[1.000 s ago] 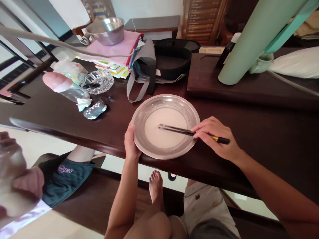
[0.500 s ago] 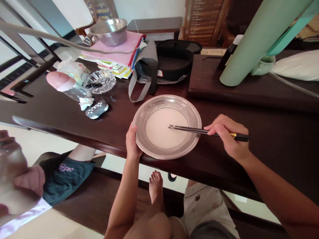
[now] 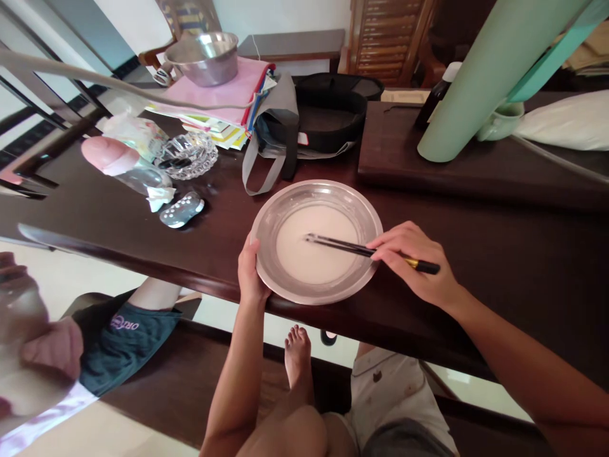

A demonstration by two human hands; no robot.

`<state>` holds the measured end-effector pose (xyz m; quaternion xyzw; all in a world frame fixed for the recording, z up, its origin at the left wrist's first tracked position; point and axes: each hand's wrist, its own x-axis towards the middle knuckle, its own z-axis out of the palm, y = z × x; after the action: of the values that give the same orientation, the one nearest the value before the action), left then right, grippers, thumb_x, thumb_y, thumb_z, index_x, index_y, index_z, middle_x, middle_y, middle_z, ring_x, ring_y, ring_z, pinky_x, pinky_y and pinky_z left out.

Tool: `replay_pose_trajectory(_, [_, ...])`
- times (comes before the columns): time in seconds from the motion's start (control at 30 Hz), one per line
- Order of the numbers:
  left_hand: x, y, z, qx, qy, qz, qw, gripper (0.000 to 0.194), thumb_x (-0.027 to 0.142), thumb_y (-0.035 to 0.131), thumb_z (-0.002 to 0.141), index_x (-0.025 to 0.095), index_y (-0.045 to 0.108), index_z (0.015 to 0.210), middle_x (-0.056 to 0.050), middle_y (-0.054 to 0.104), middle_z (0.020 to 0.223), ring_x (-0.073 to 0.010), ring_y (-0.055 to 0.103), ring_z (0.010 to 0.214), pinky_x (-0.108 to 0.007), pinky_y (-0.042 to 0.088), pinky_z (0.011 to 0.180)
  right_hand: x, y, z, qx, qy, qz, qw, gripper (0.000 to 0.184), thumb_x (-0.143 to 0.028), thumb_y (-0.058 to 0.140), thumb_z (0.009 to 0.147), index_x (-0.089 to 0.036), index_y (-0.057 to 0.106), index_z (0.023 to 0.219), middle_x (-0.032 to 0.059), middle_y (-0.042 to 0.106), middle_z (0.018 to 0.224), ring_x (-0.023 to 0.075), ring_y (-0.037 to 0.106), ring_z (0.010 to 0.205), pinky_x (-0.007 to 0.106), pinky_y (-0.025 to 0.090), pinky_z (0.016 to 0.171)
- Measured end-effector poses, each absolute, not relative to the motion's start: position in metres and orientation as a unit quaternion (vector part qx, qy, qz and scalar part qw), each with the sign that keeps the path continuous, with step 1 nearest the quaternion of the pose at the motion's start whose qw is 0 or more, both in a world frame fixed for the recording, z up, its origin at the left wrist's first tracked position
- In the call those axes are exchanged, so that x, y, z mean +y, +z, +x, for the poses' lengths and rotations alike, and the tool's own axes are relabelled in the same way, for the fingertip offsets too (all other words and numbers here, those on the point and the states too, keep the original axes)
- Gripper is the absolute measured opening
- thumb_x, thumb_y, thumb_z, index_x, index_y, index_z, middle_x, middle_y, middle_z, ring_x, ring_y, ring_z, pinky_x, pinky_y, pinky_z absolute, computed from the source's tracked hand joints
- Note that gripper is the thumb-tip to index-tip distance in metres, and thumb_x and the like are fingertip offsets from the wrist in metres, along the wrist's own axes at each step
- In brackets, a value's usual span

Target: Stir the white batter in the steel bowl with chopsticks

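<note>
A round metal bowl (image 3: 266,266) with a wide rim stands at the table's front edge. Inside it lies a pale, whitish liquid (image 3: 311,263). My left hand (image 3: 252,270) grips the bowl's left rim, thumb on top and the other fingers hidden beneath. In my right hand (image 3: 413,257) is a pair of black chopsticks (image 3: 349,245) with a gold band near the thick end. Their tips, smeared with white, reach into the liquid near the middle of the bowl.
Behind the bowl sit a black-and-grey bag (image 3: 328,120) and a metal basin (image 3: 204,60) on stacked books. A glass ashtray (image 3: 190,155), a bottle (image 3: 126,165) and a remote (image 3: 182,209) lie to the left. A green cylinder (image 3: 480,82) rises at the right. Another person (image 3: 42,343) sits at left.
My right hand has moved left toward the bowl, and the chopstick tips have shifted left through the liquid. My left hand still holds the rim.
</note>
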<state>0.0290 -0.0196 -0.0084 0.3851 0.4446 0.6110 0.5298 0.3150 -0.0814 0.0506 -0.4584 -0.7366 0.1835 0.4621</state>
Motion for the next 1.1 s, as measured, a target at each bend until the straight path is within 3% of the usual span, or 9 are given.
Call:
replay_pose_trajectory(0.17, [-0.0194, -0.0085, 0.0295, 0.435, 0.612, 0.378, 0.542, 0.039, 0.046, 0.066, 0.083, 0.024, 0.073, 0.115, -0.006, 0.074, 0.117, -0.0289, 0.067, 0.114, -0.037, 0.053, 0.097, -0.0818, 0.0513, 0.3169, -0.693, 0.179, -0.459, 0.527, 0.032, -0.018, 0.051, 0.096, -0.025, 0.067, 0.070, 0.0001, 0.073, 0.073, 0.0176, 0.063, 0.067, 0.039, 0.045, 0.069])
replay_pose_trajectory(0.33, [-0.0197, -0.0064, 0.0308, 0.440, 0.619, 0.374, 0.533, 0.037, 0.042, 0.064, 0.084, 0.023, 0.073, 0.114, -0.005, 0.074, 0.117, -0.0280, 0.066, 0.115, -0.035, 0.052, 0.097, -0.0819, 0.0515, 0.3163, -0.725, 0.188, -0.460, 0.477, 0.022, -0.017, 0.058, 0.093, -0.025, 0.071, 0.078, 0.0015, 0.077, 0.087, 0.0208, 0.067, 0.082, 0.042, 0.047, 0.079])
replay_pose_trajectory(0.5, [-0.0196, -0.0073, 0.0296, 0.440, 0.611, 0.377, 0.539, 0.040, 0.045, 0.065, 0.084, 0.023, 0.073, 0.117, -0.006, 0.073, 0.119, -0.0294, 0.066, 0.115, -0.036, 0.054, 0.095, -0.0812, 0.0514, 0.3175, -0.693, 0.189, -0.460, 0.522, 0.032, -0.018, 0.051, 0.096, -0.025, 0.068, 0.070, 0.0000, 0.073, 0.074, 0.0179, 0.063, 0.068, 0.040, 0.045, 0.070])
replay_pose_trajectory(0.63, [-0.0195, -0.0080, 0.0294, 0.433, 0.620, 0.376, 0.535, 0.038, 0.041, 0.064, 0.085, 0.022, 0.073, 0.117, -0.006, 0.074, 0.117, -0.0274, 0.066, 0.114, -0.034, 0.052, 0.096, -0.0809, 0.0511, 0.3162, -0.741, 0.187, -0.445, 0.466, 0.019, -0.017, 0.059, 0.092, -0.025, 0.071, 0.080, 0.0013, 0.077, 0.089, 0.0200, 0.068, 0.082, 0.041, 0.048, 0.079])
replay_pose_trajectory(0.8, [-0.0196, -0.0069, 0.0296, 0.432, 0.616, 0.372, 0.543, 0.039, 0.041, 0.064, 0.085, 0.021, 0.073, 0.118, -0.006, 0.074, 0.117, -0.0282, 0.066, 0.114, -0.035, 0.053, 0.096, -0.0806, 0.0504, 0.3191, -0.693, 0.172, -0.454, 0.533, 0.032, -0.017, 0.051, 0.096, -0.024, 0.068, 0.070, 0.0002, 0.073, 0.073, 0.0169, 0.063, 0.067, 0.038, 0.045, 0.068])
replay_pose_trajectory(0.97, [-0.0192, -0.0073, 0.0289, 0.431, 0.620, 0.375, 0.538, 0.039, 0.041, 0.064, 0.085, 0.022, 0.073, 0.117, -0.005, 0.074, 0.116, -0.0271, 0.066, 0.114, -0.033, 0.052, 0.097, -0.0809, 0.0513, 0.3158, -0.749, 0.183, -0.427, 0.473, 0.019, -0.014, 0.059, 0.091, -0.024, 0.072, 0.080, 0.0017, 0.077, 0.087, 0.0194, 0.068, 0.080, 0.040, 0.048, 0.079])
replay_pose_trajectory(1.1, [-0.0190, -0.0077, 0.0297, 0.429, 0.617, 0.373, 0.544, 0.040, 0.042, 0.065, 0.084, 0.022, 0.073, 0.118, -0.005, 0.074, 0.117, -0.0280, 0.066, 0.113, -0.035, 0.053, 0.096, -0.0806, 0.0523, 0.3177, -0.706, 0.170, -0.448, 0.522, 0.027, -0.013, 0.054, 0.094, -0.023, 0.069, 0.074, 0.0011, 0.074, 0.077, 0.0172, 0.064, 0.072, 0.037, 0.048, 0.071])
